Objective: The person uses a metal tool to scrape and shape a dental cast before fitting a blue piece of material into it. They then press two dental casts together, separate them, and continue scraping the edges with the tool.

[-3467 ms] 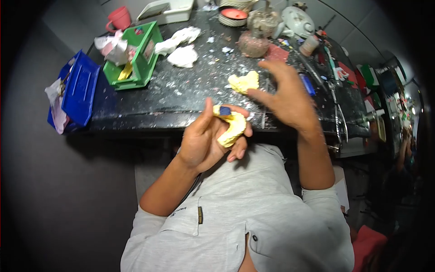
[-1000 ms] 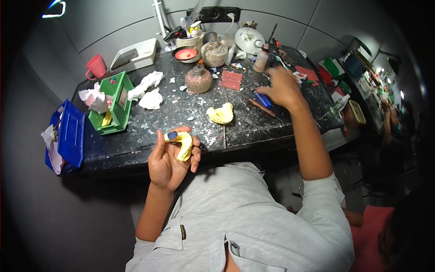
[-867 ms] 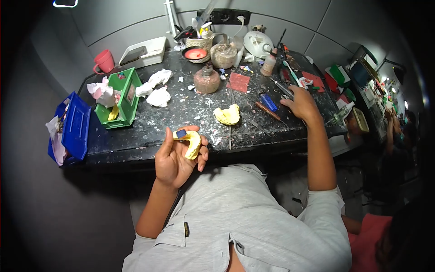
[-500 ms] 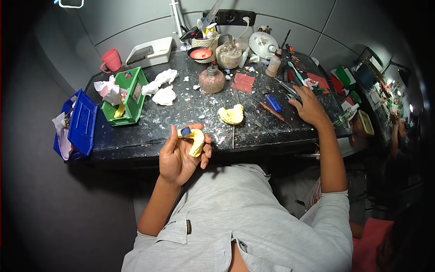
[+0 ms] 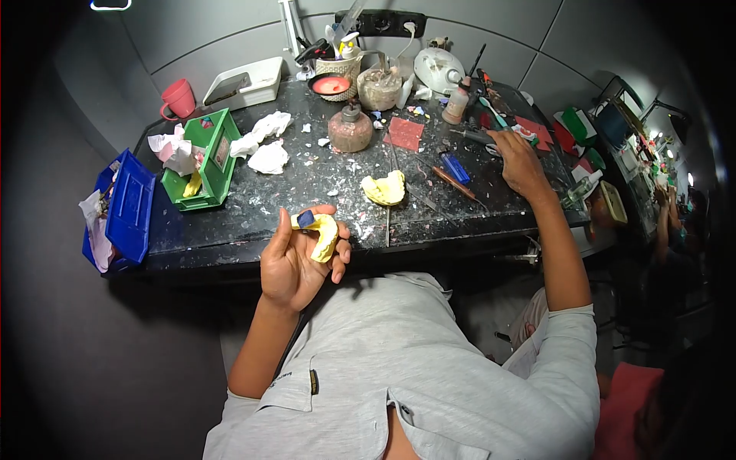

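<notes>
Black bench [image 5: 257,203]; right hand [image 5: 523,164] partly hides grey tool [image 5: 473,136].

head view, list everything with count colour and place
held cast: 1, yellow, front
block: 1, blue, on held cast
second cast: 1, yellow, centre
tool: 1, grey, right
small item: 1, blue, right
instrument: 1, brown, right
sheets: 2+, red, desk
round jar: 1, pinkish, centre
bowl: 1, dark, back
mug: 1, pink, left
tray: 1, white, left
bin: 1, green, left
second bin: 1, blue, left
tissues: several, white, left
desk: 1, black, middle
other clutter: too crowded to count
left hand: 1, bare, holding held cast
right hand: 1, bare, at tool
</notes>
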Available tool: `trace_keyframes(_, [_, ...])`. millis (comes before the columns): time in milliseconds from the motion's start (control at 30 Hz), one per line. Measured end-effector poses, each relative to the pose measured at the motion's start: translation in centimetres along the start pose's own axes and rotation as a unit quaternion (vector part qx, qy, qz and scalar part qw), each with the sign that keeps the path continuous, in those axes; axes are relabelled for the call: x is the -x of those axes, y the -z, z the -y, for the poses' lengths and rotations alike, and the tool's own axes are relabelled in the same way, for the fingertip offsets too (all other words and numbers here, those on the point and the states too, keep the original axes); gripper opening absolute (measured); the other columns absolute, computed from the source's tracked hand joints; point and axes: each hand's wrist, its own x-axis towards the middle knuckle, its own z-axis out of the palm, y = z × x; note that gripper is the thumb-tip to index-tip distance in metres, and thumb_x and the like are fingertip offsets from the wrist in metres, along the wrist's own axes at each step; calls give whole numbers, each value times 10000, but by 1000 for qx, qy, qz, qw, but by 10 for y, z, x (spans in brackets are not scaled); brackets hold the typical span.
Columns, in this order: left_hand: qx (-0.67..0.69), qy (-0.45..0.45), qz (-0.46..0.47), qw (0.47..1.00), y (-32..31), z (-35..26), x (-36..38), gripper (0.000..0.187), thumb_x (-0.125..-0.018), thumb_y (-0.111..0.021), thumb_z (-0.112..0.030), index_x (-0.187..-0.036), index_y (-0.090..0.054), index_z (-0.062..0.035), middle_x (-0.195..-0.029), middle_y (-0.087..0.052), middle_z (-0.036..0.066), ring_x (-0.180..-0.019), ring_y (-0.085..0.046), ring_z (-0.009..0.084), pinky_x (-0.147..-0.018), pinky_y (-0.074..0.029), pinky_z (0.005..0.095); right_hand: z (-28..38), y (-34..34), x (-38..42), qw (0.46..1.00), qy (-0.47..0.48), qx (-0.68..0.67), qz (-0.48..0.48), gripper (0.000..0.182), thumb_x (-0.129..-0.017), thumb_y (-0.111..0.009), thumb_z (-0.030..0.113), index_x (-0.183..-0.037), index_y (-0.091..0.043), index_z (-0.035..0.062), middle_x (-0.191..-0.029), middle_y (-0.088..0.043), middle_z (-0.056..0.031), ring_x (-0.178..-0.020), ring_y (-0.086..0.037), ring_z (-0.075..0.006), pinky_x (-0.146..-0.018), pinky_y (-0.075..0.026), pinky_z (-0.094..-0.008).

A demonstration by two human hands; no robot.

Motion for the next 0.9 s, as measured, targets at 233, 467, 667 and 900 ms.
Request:
trace_keyframes(233, [-25,-2,5,1000,-1,0,1,667,-1091,-193,-525,-1388,-428,24,-1120,-561,252,-894,-630,321,-577,-542,383,4,3,1,999,-31,-20,-4,411,-881,-563,-70,-1284,-592,6,-1144,-635,-169,-1096,-599,-353,-1000,-455,-431])
trace_keyframes(467, [-26,-1,-6,1000,-2,0,1,661,-1093,-190,-521,-1386,-431,20,-1116,-559,250,-885,-633,319,-575,-550,382,-12,6,1,978,-64,7,-198,460,-870,-551,-89,-1321,-566,7,-1176,-632,-180,-1128,-590,-371,-992,-451,-464])
trace_keyframes(667, [-34,-3,-2,999,-3,0,1,656,-1093,-192,-520,-1381,-436,17,-1114,-561,247,-882,-635,317,-569,-551,378,1,10,2,974,-52,18,-222,452,-866,-561,-85,-1305,-584,22,-1178,-632,-170,-1131,-590,-360,-986,-450,-457])
trace_keyframes(900, [-14,-8,3,1000,-3,1,1,663,-1093,-186,-512,-1374,-441,31,-1097,-598,275,-890,-639,346,-589,-564,399,20,3,6,996,-38,-72,-19,303,-927,-591,42,-1223,-645,8,-1186,-641,-142,-1135,-583,-357,-1003,-443,-439])
